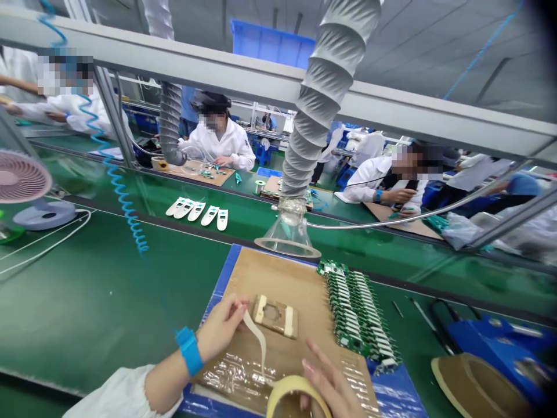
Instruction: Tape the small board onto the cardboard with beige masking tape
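Note:
My left hand (216, 328), wearing a blue wrist strap (189, 350), pinches the free end of a pale strip of masking tape (257, 332). The strip hangs in a curve down to a yellowish roll of masking tape (285, 388) at the bottom of the view. My right hand (333, 386) holds that roll, with fingers reaching into its ring and the index finger raised. Between and beyond the hands lies a small wooden block (281, 330) with a round recess and pale tape along two sides. It rests on a brown cardboard sheet (278, 273) partly covered by clear film.
Rows of green circuit boards (350, 307) stand right of the block. A clear extraction hood (288, 235) hangs just beyond the cardboard. White plastic shells (196, 211) lie on the far green belt. At right is a blue object (491, 342); at left, a fan (21, 177). Co-workers sit opposite.

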Motion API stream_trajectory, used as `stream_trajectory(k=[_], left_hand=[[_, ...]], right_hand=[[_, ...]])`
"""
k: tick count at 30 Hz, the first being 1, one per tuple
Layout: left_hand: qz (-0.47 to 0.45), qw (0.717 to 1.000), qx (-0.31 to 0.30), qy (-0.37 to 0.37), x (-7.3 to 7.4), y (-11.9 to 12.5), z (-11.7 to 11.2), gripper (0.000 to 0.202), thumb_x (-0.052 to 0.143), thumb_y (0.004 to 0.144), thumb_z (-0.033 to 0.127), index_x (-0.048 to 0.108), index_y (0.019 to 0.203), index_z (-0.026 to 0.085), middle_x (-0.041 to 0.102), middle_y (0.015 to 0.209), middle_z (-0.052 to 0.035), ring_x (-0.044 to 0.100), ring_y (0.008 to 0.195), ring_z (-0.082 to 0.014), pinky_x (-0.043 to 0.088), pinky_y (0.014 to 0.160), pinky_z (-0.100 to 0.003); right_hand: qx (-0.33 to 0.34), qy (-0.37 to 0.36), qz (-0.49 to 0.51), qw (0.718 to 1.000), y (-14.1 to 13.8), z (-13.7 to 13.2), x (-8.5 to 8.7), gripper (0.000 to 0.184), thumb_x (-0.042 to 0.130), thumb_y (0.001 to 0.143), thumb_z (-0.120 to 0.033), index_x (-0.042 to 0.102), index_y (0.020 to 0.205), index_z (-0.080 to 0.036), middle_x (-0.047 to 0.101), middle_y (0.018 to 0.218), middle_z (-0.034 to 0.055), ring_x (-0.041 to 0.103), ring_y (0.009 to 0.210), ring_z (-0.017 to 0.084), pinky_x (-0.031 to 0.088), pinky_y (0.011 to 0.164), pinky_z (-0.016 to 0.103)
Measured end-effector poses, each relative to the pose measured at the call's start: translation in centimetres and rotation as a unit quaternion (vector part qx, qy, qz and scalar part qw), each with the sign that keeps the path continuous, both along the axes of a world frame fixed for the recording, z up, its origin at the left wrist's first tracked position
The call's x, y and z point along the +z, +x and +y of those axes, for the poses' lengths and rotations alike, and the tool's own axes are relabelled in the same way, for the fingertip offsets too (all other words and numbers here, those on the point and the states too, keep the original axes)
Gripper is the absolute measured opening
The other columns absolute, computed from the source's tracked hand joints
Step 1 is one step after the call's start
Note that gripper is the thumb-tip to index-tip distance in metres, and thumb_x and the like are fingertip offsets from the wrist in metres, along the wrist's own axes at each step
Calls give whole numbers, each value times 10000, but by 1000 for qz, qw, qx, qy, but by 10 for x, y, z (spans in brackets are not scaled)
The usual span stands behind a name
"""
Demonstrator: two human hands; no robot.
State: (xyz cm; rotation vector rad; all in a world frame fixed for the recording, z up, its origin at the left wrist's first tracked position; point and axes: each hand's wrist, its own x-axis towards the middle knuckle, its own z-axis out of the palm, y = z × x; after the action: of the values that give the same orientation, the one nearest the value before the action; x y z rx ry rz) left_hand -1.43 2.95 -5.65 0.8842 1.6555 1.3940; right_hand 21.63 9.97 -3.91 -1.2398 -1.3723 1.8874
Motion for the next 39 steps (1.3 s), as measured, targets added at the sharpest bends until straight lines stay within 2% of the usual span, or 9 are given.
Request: stream_trajectory(k=[3,5,10,17,24,27,31,35,39], left_hand=[[-47,999,-20,-2,-6,6,-2,515,509,769,710,390,728,211,651,1026,-138,647,865,-259,528,717,-390],[-55,998,-27,-1,-6,9,-4,540,517,745,741,394,733,215,663,896,-101,649,914,-276,527,706,-370],[-78,996,-48,6,-2,14,-18,527,531,751,733,392,745,225,651,794,-70,495,1241,-309,528,699,-322],[-62,997,-34,-25,5,21,-49,480,492,810,689,393,742,225,667,930,-110,478,1265,-313,528,645,-285],[-56,997,-35,-35,6,14,-51,427,491,836,634,391,752,227,681,958,-129,521,1220,-330,546,602,-296],[26,999,-25,-35,7,8,-53,320,435,910,513,407,762,231,691,932,-113,528,1223,-300,557,724,-336],[239,971,23,-16,0,7,-67,183,406,932,299,494,798,210,621,1215,-135,458,1290,-271,430,1028,-449],[340,939,-14,-47,-18,13,-85,225,369,935,260,569,884,168,404,1462,-153,324,1383,-283,358,1104,-502],[418,907,-37,-36,-35,18,-95,198,382,938,257,550,879,172,344,1498,-134,301,1393,-283,313,1128,-523]], right_hand=[[47,-51,10,998,-7,13,-7,1049,702,698,-634,250,1427,-29,591,473,20,445,354,93,247,351,154],[67,-67,27,995,-9,16,-13,1018,684,731,-613,221,1441,-51,591,464,17,344,283,49,180,316,136],[83,-98,29,991,-7,10,-14,956,680,765,-554,207,1460,-98,591,463,10,349,258,45,212,294,121],[111,-116,-16,987,-3,-8,-5,955,672,757,-598,236,1460,-122,564,432,-8,334,276,34,227,299,105],[124,-138,-12,982,-6,-13,-6,961,681,761,-571,200,1472,-140,588,472,-2,348,274,34,245,298,112],[129,-128,-15,983,-9,-13,-4,957,659,771,-587,187,1472,-138,578,468,-10,351,278,38,232,295,113],[116,-83,-50,989,-9,-19,-5,976,631,757,-647,182,1474,-160,578,490,-25,341,273,45,221,290,131],[73,16,-102,992,4,-36,-17,1051,592,747,-701,125,1480,-110,530,456,-52,322,293,64,191,311,167],[-11,105,-129,986,27,-58,-38,1086,577,748,-712,120,1470,-42,449,482,-81,392,406,94,304,424,204]])
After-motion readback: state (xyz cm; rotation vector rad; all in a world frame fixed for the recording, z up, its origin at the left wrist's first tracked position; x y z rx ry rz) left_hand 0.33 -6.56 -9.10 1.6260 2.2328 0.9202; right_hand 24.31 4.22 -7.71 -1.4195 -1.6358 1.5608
